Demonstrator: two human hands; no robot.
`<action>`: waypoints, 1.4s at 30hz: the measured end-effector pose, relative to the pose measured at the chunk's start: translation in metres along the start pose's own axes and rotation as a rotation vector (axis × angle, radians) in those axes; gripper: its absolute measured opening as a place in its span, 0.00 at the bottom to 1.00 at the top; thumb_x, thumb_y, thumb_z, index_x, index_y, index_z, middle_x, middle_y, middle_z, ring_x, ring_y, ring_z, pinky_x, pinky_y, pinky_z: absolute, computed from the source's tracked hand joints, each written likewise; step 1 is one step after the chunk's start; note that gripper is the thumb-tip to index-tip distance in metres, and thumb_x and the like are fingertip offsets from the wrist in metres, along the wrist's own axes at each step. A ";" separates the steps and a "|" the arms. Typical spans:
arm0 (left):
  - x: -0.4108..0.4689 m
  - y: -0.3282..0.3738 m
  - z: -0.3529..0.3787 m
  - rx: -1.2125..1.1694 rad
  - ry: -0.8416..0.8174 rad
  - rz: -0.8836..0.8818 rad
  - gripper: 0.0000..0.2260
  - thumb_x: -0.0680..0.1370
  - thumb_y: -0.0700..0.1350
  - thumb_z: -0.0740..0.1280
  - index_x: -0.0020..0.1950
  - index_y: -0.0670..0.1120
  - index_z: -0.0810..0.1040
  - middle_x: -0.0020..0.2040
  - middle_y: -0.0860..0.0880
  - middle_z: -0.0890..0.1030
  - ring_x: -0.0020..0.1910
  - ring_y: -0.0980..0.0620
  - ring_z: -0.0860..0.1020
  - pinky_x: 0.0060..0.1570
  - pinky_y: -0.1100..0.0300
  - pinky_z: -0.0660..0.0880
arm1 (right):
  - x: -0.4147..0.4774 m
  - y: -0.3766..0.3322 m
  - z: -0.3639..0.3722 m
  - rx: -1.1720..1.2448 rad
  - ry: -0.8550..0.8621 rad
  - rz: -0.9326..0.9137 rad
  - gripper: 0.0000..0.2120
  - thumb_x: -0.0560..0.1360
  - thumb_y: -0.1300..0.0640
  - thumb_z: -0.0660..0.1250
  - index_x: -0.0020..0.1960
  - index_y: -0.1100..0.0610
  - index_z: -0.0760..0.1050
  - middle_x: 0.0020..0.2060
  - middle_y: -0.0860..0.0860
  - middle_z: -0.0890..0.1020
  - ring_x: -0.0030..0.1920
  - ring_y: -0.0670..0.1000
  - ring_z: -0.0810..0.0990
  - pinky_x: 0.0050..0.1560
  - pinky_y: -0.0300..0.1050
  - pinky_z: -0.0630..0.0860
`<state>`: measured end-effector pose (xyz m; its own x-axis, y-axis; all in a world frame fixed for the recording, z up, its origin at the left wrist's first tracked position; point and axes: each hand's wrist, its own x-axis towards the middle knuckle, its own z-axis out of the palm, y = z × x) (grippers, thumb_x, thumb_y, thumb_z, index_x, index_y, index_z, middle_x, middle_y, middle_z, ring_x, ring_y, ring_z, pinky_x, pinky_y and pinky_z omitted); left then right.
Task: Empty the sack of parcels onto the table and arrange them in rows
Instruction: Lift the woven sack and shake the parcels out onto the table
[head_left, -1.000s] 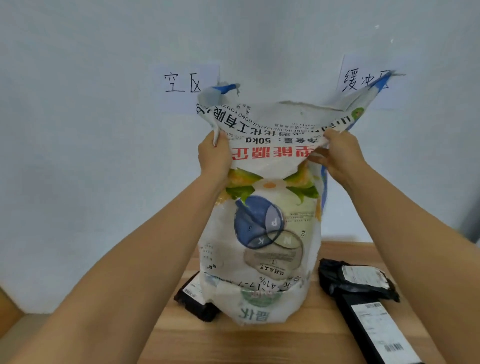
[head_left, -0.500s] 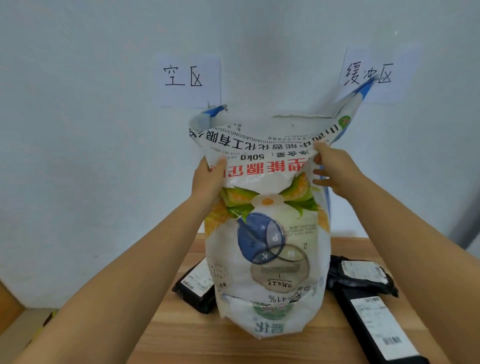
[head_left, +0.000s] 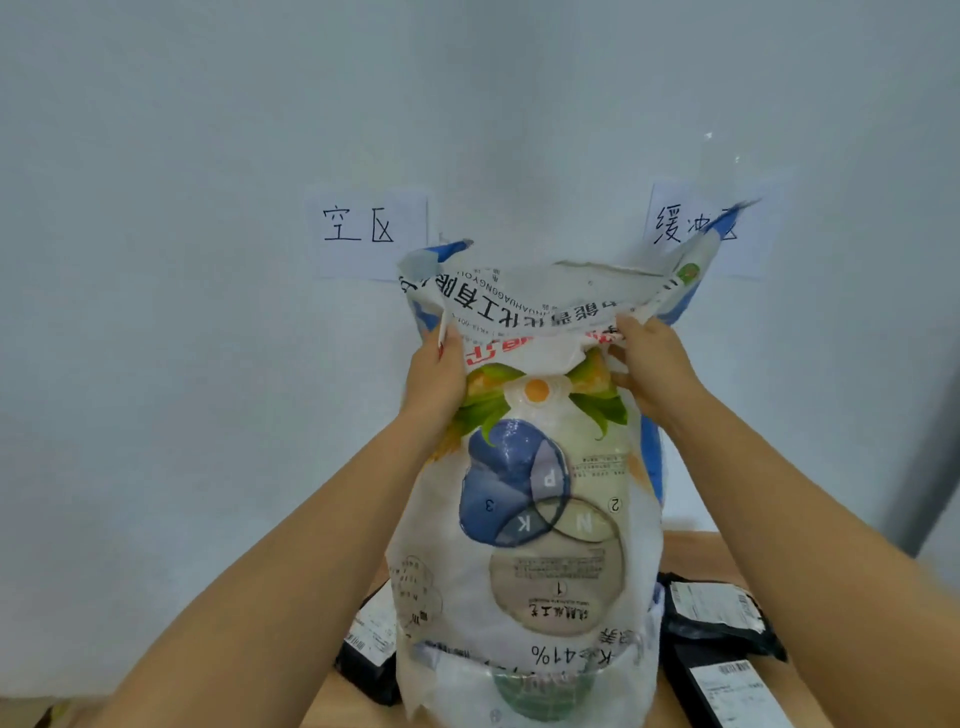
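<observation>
Overhead, sack (head_left: 530, 519) — seemingly inverted — parcels (head_left: 719, 616) beside.

both bare forearms extend forward and upward from the lower corners, converging toward the centre. the left hand (head_left: 435, 376) is raised, back of the hand toward the camera, fingers closed in a grip with the thumb uppermost. the right hand (head_left: 655, 364) sits at about the same height, wrist bent slightly inward, fingers curled closed in a pinching grip.
</observation>
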<state>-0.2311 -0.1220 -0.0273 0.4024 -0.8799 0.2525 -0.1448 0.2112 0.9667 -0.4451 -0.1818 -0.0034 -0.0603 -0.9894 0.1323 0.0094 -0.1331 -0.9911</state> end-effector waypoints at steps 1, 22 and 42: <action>-0.004 -0.011 0.001 0.009 -0.011 -0.007 0.18 0.83 0.56 0.53 0.67 0.50 0.72 0.55 0.51 0.81 0.51 0.52 0.80 0.50 0.56 0.79 | 0.000 0.011 -0.002 -0.049 -0.009 0.025 0.18 0.75 0.47 0.61 0.62 0.52 0.73 0.57 0.55 0.81 0.55 0.57 0.80 0.52 0.62 0.80; -0.010 -0.023 0.007 0.043 -0.045 0.035 0.17 0.83 0.53 0.54 0.68 0.49 0.71 0.58 0.51 0.81 0.54 0.52 0.80 0.53 0.55 0.79 | -0.004 0.041 -0.012 -0.023 -0.011 -0.157 0.17 0.78 0.48 0.60 0.62 0.54 0.76 0.56 0.53 0.82 0.56 0.55 0.81 0.55 0.57 0.80; -0.035 -0.032 0.025 0.138 0.006 -0.099 0.15 0.83 0.47 0.56 0.69 0.46 0.71 0.64 0.46 0.76 0.60 0.46 0.74 0.64 0.51 0.71 | -0.017 0.026 0.013 -0.099 0.013 0.262 0.11 0.78 0.56 0.57 0.56 0.58 0.74 0.53 0.58 0.80 0.53 0.58 0.79 0.57 0.59 0.77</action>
<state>-0.2636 -0.1085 -0.0687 0.4265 -0.8907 0.1575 -0.2270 0.0632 0.9718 -0.4308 -0.1692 -0.0312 -0.0810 -0.9883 -0.1288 -0.0708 0.1346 -0.9884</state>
